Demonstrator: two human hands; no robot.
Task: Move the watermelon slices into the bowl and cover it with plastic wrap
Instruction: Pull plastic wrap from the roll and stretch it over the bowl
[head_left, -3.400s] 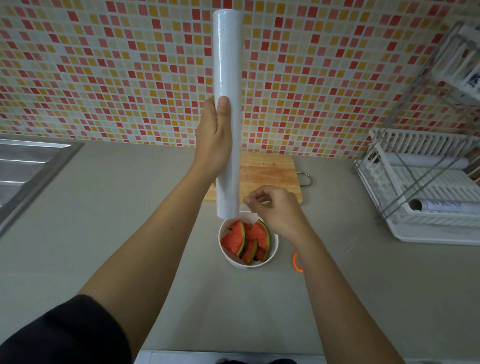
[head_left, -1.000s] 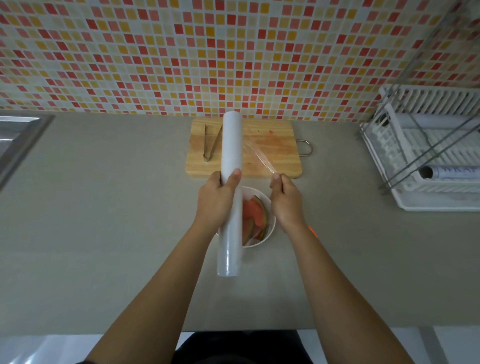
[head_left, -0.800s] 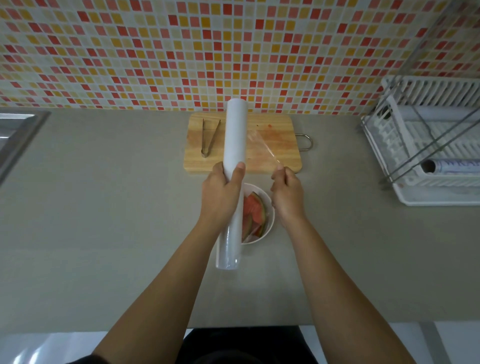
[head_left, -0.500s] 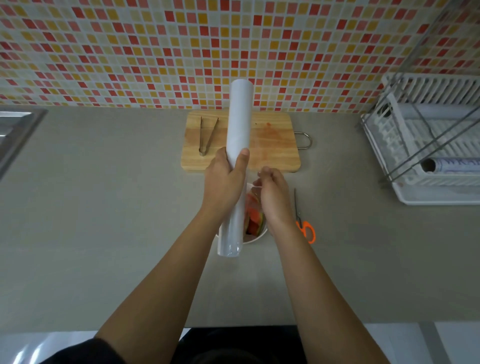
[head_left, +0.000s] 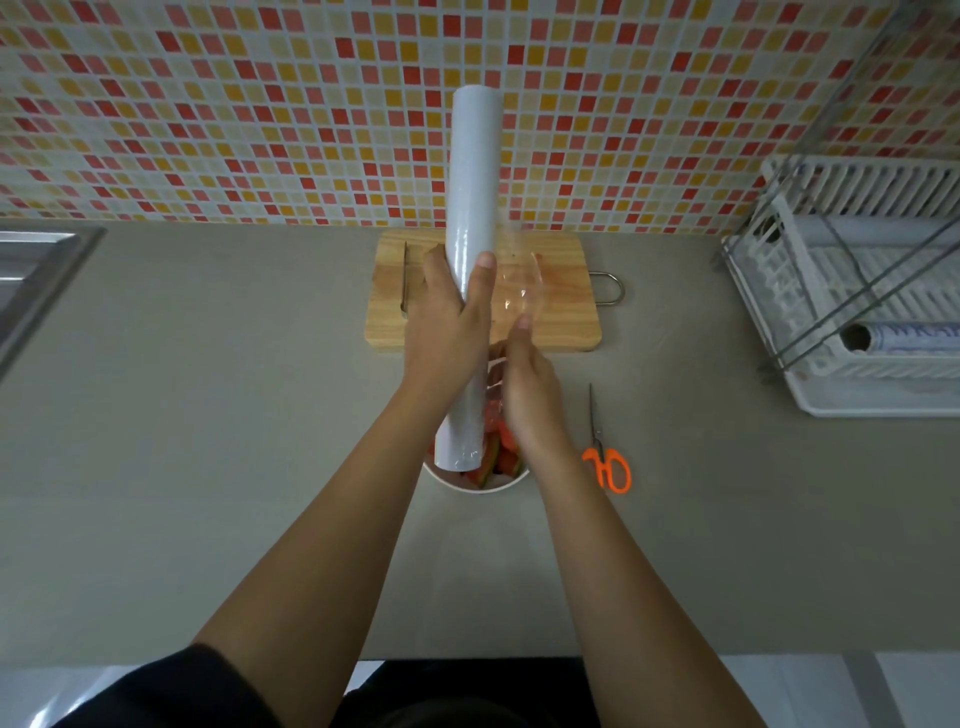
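Observation:
My left hand (head_left: 448, 323) grips a long white roll of plastic wrap (head_left: 471, 197), held steeply above the counter with its lower end over the bowl. My right hand (head_left: 529, 385) sits just right of the roll, its fingers pinched on the loose clear film (head_left: 519, 291) that stretches up from the roll. Below both hands a white bowl (head_left: 470, 482) stands on the counter, mostly hidden. Red watermelon slices (head_left: 500, 452) with green rind show inside it.
A wooden cutting board (head_left: 563, 306) with metal tongs (head_left: 404, 283) lies behind the bowl by the tiled wall. Orange-handled scissors (head_left: 602, 452) lie right of the bowl. A white dish rack (head_left: 857, 322) holding another roll stands at the right. A steel sink (head_left: 31, 275) is at far left.
The roll has tilted more upright and lifted. My right hand moved in close to the roll, still pinching the film edge, and now covers more of the bowl.

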